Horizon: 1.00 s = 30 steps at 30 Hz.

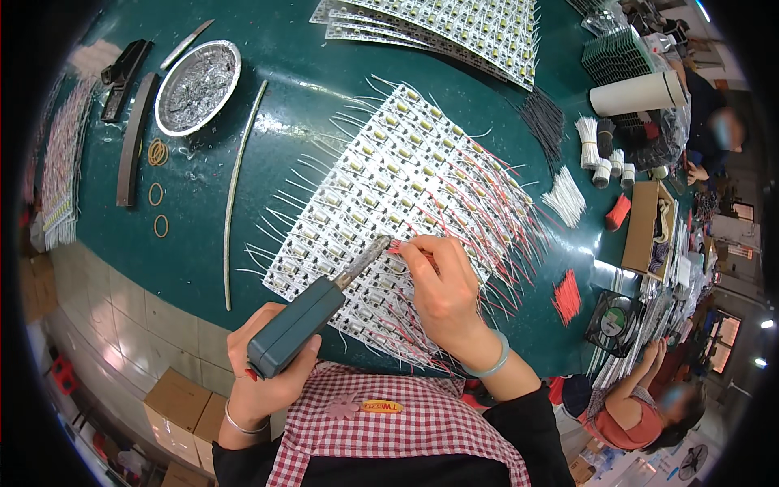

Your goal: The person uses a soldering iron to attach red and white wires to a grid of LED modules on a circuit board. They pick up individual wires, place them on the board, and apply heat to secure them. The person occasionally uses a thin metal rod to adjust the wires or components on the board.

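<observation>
My left hand [272, 395] is wrapped round the dark green body of a soldering gun [297, 326]. Its metal tip points up and right, to a spot just beside my right fingertips. Thumb and fingers of my right hand [448, 292] are pinched on a red wire [395, 246] at the panel's surface; the fingers partly cover it. Under both hands lies a large white panel of small circuit boards [349, 193], set at a slant. White wires stick out along its left edge, and many red wires [507, 213] spread from its right part.
A silvery bowl of solder scraps [198, 89] stands at upper left, near rubber bands [158, 152] and a long thin rod [243, 187]. More stacked panels [454, 32] lie at the back. Bundles of black [542, 122], white [564, 197] and red wires [566, 298] lie right. Two people are at right.
</observation>
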Each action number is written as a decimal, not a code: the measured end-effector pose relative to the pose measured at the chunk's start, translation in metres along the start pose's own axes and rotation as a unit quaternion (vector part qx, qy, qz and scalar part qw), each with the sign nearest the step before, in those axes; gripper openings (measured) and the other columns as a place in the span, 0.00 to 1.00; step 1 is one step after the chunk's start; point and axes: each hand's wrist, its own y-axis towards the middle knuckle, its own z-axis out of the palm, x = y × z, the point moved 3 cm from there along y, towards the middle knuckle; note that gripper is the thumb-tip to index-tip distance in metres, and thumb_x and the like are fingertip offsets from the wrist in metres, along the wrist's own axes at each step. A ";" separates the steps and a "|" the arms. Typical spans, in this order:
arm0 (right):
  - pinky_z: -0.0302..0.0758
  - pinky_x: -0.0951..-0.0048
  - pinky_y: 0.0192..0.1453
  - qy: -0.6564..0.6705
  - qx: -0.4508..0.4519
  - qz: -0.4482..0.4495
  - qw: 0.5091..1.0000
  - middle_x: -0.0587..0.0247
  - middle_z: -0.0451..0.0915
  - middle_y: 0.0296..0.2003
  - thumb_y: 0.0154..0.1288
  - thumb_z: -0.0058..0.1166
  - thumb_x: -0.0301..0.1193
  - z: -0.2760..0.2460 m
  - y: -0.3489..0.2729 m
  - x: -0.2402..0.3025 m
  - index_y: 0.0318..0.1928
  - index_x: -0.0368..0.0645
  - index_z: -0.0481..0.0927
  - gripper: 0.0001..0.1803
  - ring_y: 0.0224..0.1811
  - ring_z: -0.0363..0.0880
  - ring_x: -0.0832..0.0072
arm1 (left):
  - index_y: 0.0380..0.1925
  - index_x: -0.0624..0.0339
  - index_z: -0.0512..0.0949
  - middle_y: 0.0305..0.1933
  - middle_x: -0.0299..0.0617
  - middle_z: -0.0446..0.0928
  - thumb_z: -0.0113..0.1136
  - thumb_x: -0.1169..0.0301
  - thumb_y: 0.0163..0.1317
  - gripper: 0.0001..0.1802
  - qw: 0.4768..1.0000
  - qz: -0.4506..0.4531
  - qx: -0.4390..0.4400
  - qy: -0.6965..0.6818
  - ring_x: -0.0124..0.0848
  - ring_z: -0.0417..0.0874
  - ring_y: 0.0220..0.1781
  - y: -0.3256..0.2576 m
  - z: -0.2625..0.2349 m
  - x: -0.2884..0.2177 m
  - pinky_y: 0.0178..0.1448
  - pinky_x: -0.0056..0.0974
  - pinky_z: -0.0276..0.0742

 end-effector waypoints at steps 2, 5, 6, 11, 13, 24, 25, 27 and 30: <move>0.73 0.62 0.44 -0.002 0.003 0.001 1.000 0.54 0.76 0.42 0.53 0.57 0.19 0.001 0.000 0.000 0.46 0.31 0.79 0.17 0.39 0.75 0.61 | 0.33 0.71 0.81 0.30 0.46 0.80 0.68 0.83 0.47 0.11 1.000 -0.002 -0.002 -0.003 0.33 0.80 0.28 0.000 0.001 0.000 0.33 0.34 0.74; 0.73 0.62 0.44 -0.009 0.006 0.000 1.000 0.54 0.76 0.42 0.53 0.57 0.19 0.000 0.000 0.000 0.47 0.31 0.79 0.18 0.39 0.75 0.61 | 0.32 0.71 0.81 0.29 0.46 0.79 0.68 0.83 0.47 0.11 1.000 -0.015 -0.002 -0.012 0.33 0.80 0.28 0.002 0.002 -0.001 0.33 0.34 0.74; 0.73 0.62 0.44 -0.010 0.007 0.000 1.000 0.54 0.76 0.42 0.53 0.57 0.19 0.000 0.000 0.000 0.47 0.31 0.79 0.18 0.39 0.75 0.61 | 0.32 0.71 0.80 0.29 0.45 0.79 0.68 0.82 0.47 0.10 1.000 -0.017 -0.001 -0.012 0.33 0.79 0.27 0.002 0.002 -0.002 0.33 0.34 0.73; 0.73 0.62 0.44 -0.012 0.005 -0.002 1.000 0.54 0.76 0.42 0.53 0.57 0.20 0.000 0.001 0.000 0.47 0.31 0.79 0.18 0.39 0.75 0.61 | 0.30 0.70 0.80 0.27 0.45 0.78 0.68 0.82 0.47 0.09 1.000 0.005 -0.002 0.004 0.33 0.78 0.26 0.004 0.002 -0.003 0.32 0.34 0.73; 0.73 0.62 0.43 -0.012 0.008 -0.002 1.000 0.54 0.76 0.42 0.53 0.57 0.20 -0.001 0.001 0.001 0.47 0.30 0.79 0.18 0.39 0.75 0.61 | 0.29 0.70 0.80 0.27 0.44 0.77 0.68 0.82 0.47 0.09 1.000 0.001 0.000 0.007 0.34 0.78 0.26 0.003 0.002 -0.001 0.31 0.34 0.73; 0.71 0.63 0.41 -0.015 0.004 0.000 1.000 0.55 0.75 0.40 0.53 0.58 0.19 -0.001 0.002 0.002 0.46 0.31 0.79 0.17 0.38 0.74 0.62 | 0.35 0.72 0.82 0.33 0.47 0.80 0.68 0.81 0.48 0.12 0.999 -0.016 -0.013 -0.030 0.32 0.80 0.28 -0.002 -0.004 0.004 0.31 0.32 0.74; 0.71 0.63 0.41 -0.014 0.003 0.001 1.000 0.55 0.75 0.40 0.53 0.58 0.19 0.000 0.002 0.003 0.46 0.31 0.79 0.17 0.38 0.74 0.62 | 0.35 0.71 0.82 0.33 0.47 0.80 0.68 0.81 0.48 0.12 0.999 -0.025 -0.014 -0.034 0.32 0.80 0.28 -0.002 -0.004 0.002 0.32 0.32 0.74; 0.71 0.63 0.41 -0.015 0.001 0.002 1.000 0.55 0.75 0.39 0.53 0.58 0.19 0.000 0.002 0.002 0.46 0.31 0.79 0.17 0.38 0.74 0.62 | 0.35 0.71 0.82 0.33 0.47 0.81 0.68 0.81 0.48 0.12 0.999 -0.032 -0.016 -0.035 0.31 0.80 0.29 -0.003 -0.004 0.001 0.32 0.32 0.74; 0.71 0.63 0.42 -0.023 -0.002 0.003 1.000 0.56 0.75 0.39 0.54 0.58 0.19 -0.001 0.001 0.003 0.47 0.32 0.79 0.17 0.38 0.74 0.62 | 0.36 0.71 0.82 0.33 0.46 0.81 0.68 0.81 0.48 0.13 0.999 -0.023 -0.019 -0.030 0.31 0.80 0.29 -0.004 -0.005 0.001 0.33 0.32 0.75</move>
